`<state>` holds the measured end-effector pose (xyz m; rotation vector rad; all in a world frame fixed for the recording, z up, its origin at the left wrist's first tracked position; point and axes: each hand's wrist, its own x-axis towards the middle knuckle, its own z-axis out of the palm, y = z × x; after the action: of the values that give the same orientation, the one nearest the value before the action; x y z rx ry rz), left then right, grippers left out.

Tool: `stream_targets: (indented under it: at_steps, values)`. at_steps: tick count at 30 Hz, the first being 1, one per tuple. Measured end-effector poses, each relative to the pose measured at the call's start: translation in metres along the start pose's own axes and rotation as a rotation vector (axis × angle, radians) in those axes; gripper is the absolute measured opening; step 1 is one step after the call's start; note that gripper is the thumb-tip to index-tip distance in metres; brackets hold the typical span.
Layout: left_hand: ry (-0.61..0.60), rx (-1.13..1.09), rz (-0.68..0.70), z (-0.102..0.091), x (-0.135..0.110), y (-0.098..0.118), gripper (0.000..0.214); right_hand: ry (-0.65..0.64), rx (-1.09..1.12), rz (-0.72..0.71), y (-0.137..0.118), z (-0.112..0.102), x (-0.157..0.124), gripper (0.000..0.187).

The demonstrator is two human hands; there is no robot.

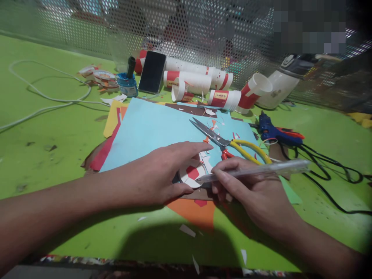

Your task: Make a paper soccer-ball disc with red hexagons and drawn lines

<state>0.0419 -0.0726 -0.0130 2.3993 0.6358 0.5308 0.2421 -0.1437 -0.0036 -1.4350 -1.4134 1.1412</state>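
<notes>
My left hand (165,170) curls around a small round white disc (200,171) with a red hexagon on it, thumb at the near rim and fingers at the far side. A clear-barrelled pen (258,169) is gripped in my right hand (247,182), its tip touching the disc beside the red shape. Just beyond my hands lie open scissors (223,141) with yellow and red handles, on a light blue paper sheet (139,131) strewn with cut scraps. Part of the disc is hidden under my left fingers.
Behind the paper are a blue glue bottle (127,83), a phone (152,71), several red-and-white paper cups (223,100) and a white jug (279,89). A blue glue gun (276,131) with a black cable lies at right, a white cable (43,89) at left. A perforated metal panel (186,31) stands behind.
</notes>
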Motion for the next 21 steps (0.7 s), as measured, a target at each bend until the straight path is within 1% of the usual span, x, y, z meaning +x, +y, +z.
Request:
stream_targets:
  at_steps: [5,13,21]
  values:
    - [0.012,0.014,0.01,0.0012,-0.0008,-0.0015,0.066,-0.021,-0.051,-0.014,-0.0005,-0.0015,-0.0009,0.013]
    - [0.011,0.03,0.018,0.0015,-0.0018,-0.0021,0.066,-0.014,-0.006,-0.002,-0.0013,0.0,0.001,0.013]
    - [0.013,0.028,0.021,0.0009,-0.0009,-0.0012,0.066,-0.018,-0.04,-0.021,-0.0041,-0.0002,0.0012,0.015]
